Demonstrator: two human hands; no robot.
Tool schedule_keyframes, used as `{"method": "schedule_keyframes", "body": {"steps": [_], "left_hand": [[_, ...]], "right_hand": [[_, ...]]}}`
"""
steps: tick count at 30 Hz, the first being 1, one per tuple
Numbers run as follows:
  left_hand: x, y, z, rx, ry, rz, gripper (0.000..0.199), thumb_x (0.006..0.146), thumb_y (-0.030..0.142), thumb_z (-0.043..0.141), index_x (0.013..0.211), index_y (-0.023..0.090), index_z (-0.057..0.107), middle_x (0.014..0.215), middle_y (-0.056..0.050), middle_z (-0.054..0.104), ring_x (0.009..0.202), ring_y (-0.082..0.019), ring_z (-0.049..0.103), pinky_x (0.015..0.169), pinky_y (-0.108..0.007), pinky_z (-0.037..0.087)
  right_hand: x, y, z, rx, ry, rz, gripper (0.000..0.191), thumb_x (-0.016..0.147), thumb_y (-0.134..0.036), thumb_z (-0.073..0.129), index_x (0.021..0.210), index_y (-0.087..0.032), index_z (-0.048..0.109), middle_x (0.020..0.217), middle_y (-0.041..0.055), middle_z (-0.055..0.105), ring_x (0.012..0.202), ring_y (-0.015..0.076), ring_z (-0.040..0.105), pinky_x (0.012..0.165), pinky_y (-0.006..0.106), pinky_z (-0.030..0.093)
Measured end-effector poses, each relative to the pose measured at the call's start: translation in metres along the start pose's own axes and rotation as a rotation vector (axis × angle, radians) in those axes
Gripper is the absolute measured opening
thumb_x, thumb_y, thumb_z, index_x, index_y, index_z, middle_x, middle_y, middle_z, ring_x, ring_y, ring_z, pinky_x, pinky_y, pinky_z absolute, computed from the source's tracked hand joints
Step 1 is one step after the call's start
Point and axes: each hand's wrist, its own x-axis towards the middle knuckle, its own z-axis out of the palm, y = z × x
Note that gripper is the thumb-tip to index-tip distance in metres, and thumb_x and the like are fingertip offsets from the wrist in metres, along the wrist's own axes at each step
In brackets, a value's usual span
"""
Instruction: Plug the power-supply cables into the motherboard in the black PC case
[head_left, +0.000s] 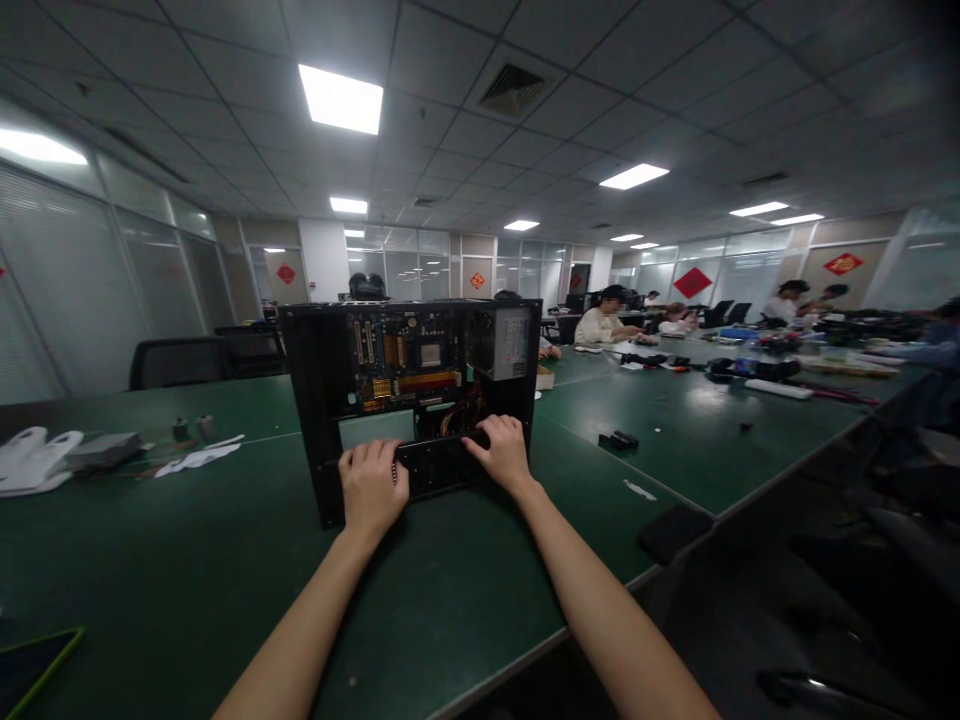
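Note:
A black computer case (309,400) stands on the green table (450,600) in front of me, its open side facing me. Inside it are a dark circuit board (431,355), a power supply (512,343) at the upper right and a bundle of coloured wires (463,412). My left hand (373,487) is curled over the left part of the case's low black front edge. Farther right, my right hand (501,452) grips that same edge, its thumb pointing inward. The fingertips of both hands are partly hidden behind the edge.
White plastic and a grey box (103,452) lie at the left. To the right are a small black part (618,440), a paper scrap (640,490) and a dark flat object (675,532) at the table edge. A co-worker (602,322) and others sit farther back among cluttered parts.

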Motion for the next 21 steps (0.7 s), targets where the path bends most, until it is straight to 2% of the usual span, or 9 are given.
{"method": "schedule_keyframes", "body": {"steps": [11,21], "left_hand": [[0.0036,-0.0010,-0.0032,-0.073,-0.090,0.055,0.045,0.093,0.011,0.051,0.131,0.024,0.071,0.116,-0.007,0.076,0.107,-0.031,0.062,0.100,-0.053,0.034],[0.0034,0.0033,-0.0008,-0.057,-0.054,0.030,0.041,0.089,0.015,0.055,0.125,0.024,0.073,0.113,-0.009,0.076,0.107,-0.033,0.063,0.101,-0.054,0.034]], "right_hand": [[-0.0019,0.0034,0.0024,0.021,0.023,-0.004,0.031,0.099,-0.049,0.069,0.100,-0.019,0.073,0.100,0.0084,0.074,0.099,0.0266,0.061,0.095,0.040,0.037],[-0.0016,0.0065,0.0054,-0.002,0.057,-0.045,0.031,0.099,-0.050,0.069,0.097,-0.019,0.072,0.096,0.0069,0.074,0.095,0.0262,0.060,0.091,0.040,0.036]]}}
